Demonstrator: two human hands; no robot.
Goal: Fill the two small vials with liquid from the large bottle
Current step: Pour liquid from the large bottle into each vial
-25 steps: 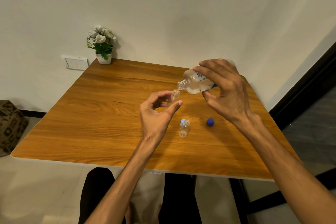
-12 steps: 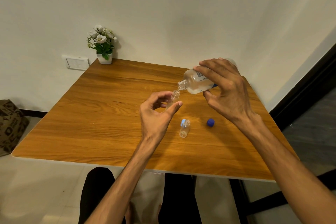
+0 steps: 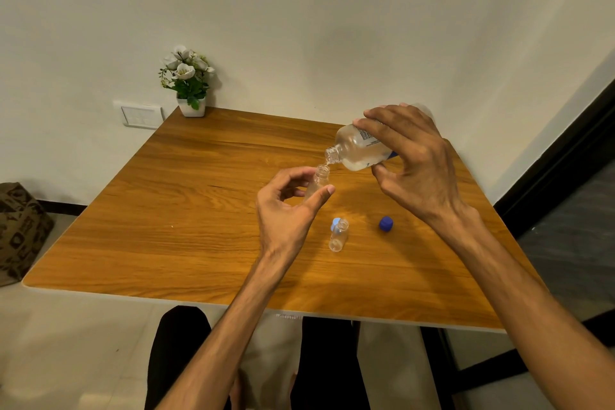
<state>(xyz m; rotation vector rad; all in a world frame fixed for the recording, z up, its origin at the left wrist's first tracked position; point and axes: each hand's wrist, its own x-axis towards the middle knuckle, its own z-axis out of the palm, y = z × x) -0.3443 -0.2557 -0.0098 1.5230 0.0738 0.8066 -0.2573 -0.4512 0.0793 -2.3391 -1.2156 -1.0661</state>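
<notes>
My right hand (image 3: pixel 416 163) grips the large clear bottle (image 3: pixel 357 148), tipped on its side with its open neck pointing down and left. Clear liquid runs from the neck into a small clear vial (image 3: pixel 318 180) that my left hand (image 3: pixel 288 210) holds between thumb and fingers above the table. The vial's mouth sits just under the bottle's neck. A second small vial (image 3: pixel 338 235) stands open on the wooden table (image 3: pixel 186 210), with a light blue cap (image 3: pixel 335 224) right behind it.
A dark blue bottle cap (image 3: pixel 386 223) lies on the table to the right of the standing vial. A small white pot of flowers (image 3: pixel 188 83) sits at the table's far left corner against the wall. A patterned bag (image 3: pixel 20 230) is on the floor at left.
Both hands stay almost still. The bottle keeps its tipped pose over the held vial while liquid goes on running in.
</notes>
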